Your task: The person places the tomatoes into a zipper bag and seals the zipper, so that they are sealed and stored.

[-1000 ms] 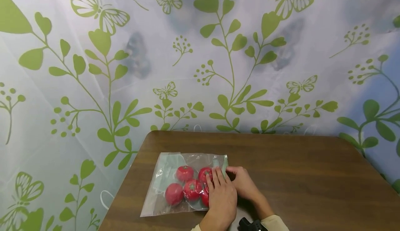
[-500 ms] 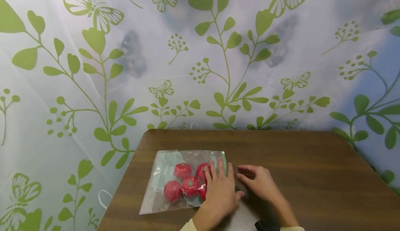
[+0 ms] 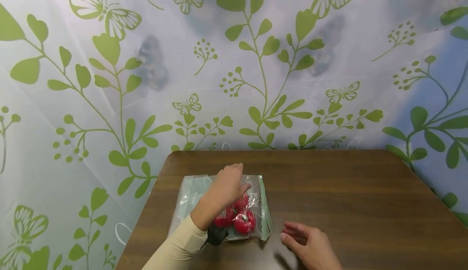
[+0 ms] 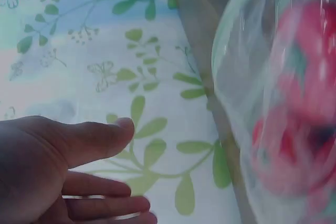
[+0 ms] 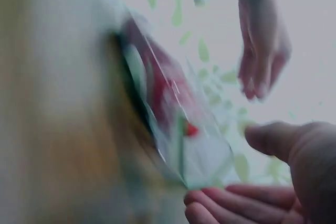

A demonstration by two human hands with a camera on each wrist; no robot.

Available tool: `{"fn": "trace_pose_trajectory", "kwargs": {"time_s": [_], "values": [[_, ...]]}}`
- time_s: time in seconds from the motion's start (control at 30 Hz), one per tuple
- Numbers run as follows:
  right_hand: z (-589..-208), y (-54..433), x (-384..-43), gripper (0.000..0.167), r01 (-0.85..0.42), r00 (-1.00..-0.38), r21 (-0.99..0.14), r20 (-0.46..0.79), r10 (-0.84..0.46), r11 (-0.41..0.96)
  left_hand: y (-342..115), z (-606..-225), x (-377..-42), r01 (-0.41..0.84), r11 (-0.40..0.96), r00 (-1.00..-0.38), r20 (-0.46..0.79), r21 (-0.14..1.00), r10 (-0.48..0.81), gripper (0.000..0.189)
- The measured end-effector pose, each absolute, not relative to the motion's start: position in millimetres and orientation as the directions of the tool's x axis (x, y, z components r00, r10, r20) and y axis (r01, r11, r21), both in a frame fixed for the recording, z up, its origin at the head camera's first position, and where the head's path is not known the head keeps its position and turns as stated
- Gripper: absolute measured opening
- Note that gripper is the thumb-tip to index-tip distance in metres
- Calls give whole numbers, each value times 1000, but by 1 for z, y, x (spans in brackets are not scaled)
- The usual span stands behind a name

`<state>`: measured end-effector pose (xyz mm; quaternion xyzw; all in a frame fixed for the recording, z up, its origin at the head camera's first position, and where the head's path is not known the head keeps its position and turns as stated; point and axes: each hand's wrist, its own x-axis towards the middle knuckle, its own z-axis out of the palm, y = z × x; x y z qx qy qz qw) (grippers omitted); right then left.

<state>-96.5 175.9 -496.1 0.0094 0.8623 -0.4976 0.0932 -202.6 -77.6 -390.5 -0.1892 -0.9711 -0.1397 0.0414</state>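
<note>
A clear zip bag (image 3: 264, 205) with a green-edged opening on its right side lies flat on the table's left part. Several red tomatoes (image 3: 244, 223) are inside it, partly covered by my left arm. My left hand (image 3: 227, 186) hovers over the bag, holding nothing; its thumb and fingers (image 4: 107, 188) are apart in the left wrist view, beside the bag (image 4: 239, 66). To the right of the bag's opening, my right hand (image 3: 310, 245) is held over the table with loosely bent fingers and nothing in them. In the right wrist view its fingertips overlap the bag's corner (image 5: 205, 163).
The brown wooden table (image 3: 347, 197) stretches away to the right of the bag. Behind it hangs a pale curtain (image 3: 190, 67) printed with green leaves and butterflies. A dark wrist device (image 3: 216, 235) sits under my left wrist, over the bag's lower edge.
My left hand has lifted off the bag's right side and swung left and away over it, uncovering the opening. My right hand has let go of the bag's edge and drawn back to the right.
</note>
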Motion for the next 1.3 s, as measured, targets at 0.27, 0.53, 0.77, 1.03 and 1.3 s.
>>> {"fn": "trace_pose_trajectory", "kwargs": {"time_s": [0.27,0.53,0.77,1.03,1.3], "values": [[-509,156,-88,78,459,-864,-889,-442,-239,-13,-85,-389,-247,433,848,-901,126,304,415,39],[-516,128,-87,74,613,-769,-771,-532,-355,-173,-70,-415,-291,470,824,-870,8,317,493,41],[-524,107,-89,75,652,-756,-695,-566,-329,-303,-62,-500,-366,466,845,-851,-127,263,509,33],[-534,104,-92,53,577,-806,-776,-489,-333,-256,-65,-579,-420,334,899,-879,-253,282,405,34],[-539,133,-87,46,531,-813,-814,-413,-410,-235,-65,-537,-392,278,909,-891,-269,312,365,22]]}}
